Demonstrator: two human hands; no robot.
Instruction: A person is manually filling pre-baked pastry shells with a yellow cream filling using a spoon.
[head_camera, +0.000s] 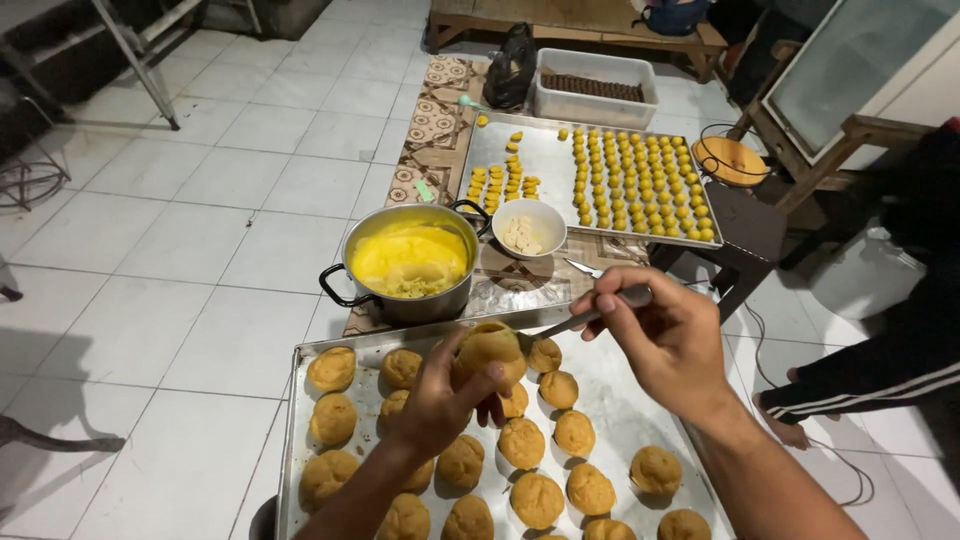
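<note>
Golden puff (489, 350) sits pinched in the left hand (435, 405) above the tray (300, 400); the right hand (668, 335) grips a metal tool (590, 315) beside it. Squeezing harder could likely crush the shell.

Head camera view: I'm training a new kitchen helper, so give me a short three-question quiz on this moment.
1. True or false: the left hand holds a round golden pastry above the near tray.
2. What does the right hand grip: A a whisk, B a slim metal utensil, C a cup?
3. What fills the pot?

Key: 1 true. 2 B. 3 Yellow cream.
</note>
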